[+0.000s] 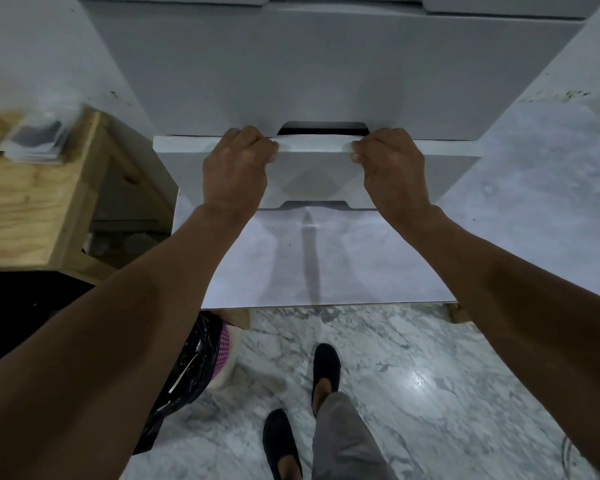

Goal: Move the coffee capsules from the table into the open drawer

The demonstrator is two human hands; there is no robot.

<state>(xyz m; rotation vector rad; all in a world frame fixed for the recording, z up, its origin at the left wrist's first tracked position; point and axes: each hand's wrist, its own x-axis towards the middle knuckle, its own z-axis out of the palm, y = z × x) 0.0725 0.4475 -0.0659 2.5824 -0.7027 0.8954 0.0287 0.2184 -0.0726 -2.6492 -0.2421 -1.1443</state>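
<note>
Cabinet at 12 o'clock, drawer front just below it. Left grip on drawer front's top edge, 9 o'clock side; right grip on same edge, 3 o'clock side. Bench at 9 o'clock, flat stack on it. Bin on floor at 7 o'clock; shoes at 6.

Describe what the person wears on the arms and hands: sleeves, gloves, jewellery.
Nothing shows. The left hand and right hand are ungloved, with no ring visible. Neither wrist carries a watch or band, and both forearms are uncovered to the picture's edge: no sleeve in view.
</note>
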